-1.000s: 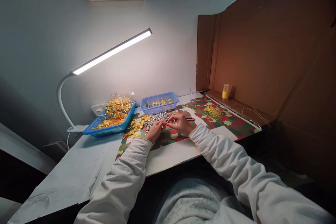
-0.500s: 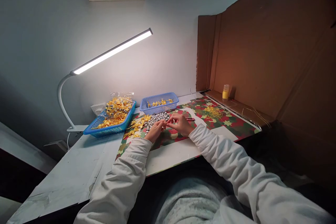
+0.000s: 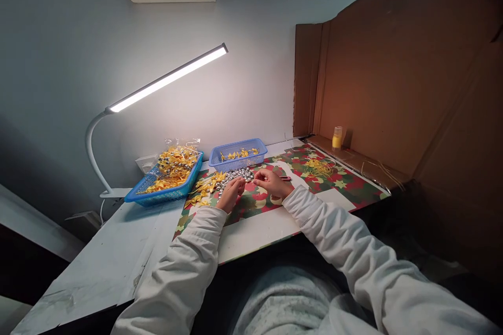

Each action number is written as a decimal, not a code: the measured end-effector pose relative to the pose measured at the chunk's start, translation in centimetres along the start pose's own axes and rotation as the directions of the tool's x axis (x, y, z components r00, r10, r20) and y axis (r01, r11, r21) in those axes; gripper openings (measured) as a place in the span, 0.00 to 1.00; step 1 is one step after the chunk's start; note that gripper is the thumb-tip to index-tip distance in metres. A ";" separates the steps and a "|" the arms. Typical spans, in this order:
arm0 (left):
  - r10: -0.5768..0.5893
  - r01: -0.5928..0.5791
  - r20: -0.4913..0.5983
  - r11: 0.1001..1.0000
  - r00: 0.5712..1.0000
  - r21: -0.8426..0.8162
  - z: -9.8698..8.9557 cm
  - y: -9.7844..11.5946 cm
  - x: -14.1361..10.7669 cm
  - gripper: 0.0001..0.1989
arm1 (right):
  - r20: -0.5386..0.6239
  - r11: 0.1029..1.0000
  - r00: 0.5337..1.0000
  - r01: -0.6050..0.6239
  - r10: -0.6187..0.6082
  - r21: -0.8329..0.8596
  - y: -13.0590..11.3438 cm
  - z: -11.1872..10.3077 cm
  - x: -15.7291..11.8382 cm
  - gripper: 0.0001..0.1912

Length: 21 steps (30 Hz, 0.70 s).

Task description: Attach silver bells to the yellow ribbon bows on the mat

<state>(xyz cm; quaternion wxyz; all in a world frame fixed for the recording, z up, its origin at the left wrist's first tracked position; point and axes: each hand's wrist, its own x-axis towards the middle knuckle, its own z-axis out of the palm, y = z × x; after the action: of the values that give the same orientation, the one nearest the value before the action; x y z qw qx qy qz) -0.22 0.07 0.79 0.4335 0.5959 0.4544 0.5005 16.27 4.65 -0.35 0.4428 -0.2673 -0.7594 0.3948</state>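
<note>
1. Left hand (image 3: 231, 197) and right hand (image 3: 272, 183) are narrowing their fingertips; I cannot tell what they're holding.
2. Silver beads (image 3: 240, 173) are lying loose at ten o'clock, yellow bows (image 3: 210, 183) at nine.
3. Small basket (image 3: 245, 162), eleven o'clock, is holding some.

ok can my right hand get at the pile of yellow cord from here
Probably, yes: the yellow cord lies uncovered on the patterned sheet, with nothing tall between it and the right hand, though that hand looks busy beside the left hand.
</note>
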 end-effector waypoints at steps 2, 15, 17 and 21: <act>0.007 -0.007 -0.016 1.000 1.000 0.012 0.0 0.1 0.0 0.13 | 0.053 0.997 0.997 -0.054 0.051 0.054 0.0 -0.2 0.1 0.12; 0.046 -0.046 -0.034 0.999 0.998 0.001 -0.2 -0.3 0.3 0.13 | 0.316 0.948 0.909 -0.310 0.272 0.076 0.0 -0.8 0.3 0.09; 0.041 -0.041 -0.022 0.999 0.999 0.005 -0.3 -0.5 0.4 0.14 | 0.221 0.943 0.922 -0.332 0.317 0.032 0.2 -0.8 0.3 0.11; 0.040 -0.040 0.003 0.999 0.999 0.022 -0.4 -1.0 0.7 0.15 | -0.050 0.962 0.962 -0.269 0.267 -0.042 0.3 -0.8 0.4 0.10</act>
<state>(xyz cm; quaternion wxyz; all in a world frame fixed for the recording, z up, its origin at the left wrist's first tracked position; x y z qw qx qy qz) -0.65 0.97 0.01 0.4173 0.6105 0.4473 0.5031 16.76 5.43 -0.21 0.3952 -0.3868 -0.7158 0.4265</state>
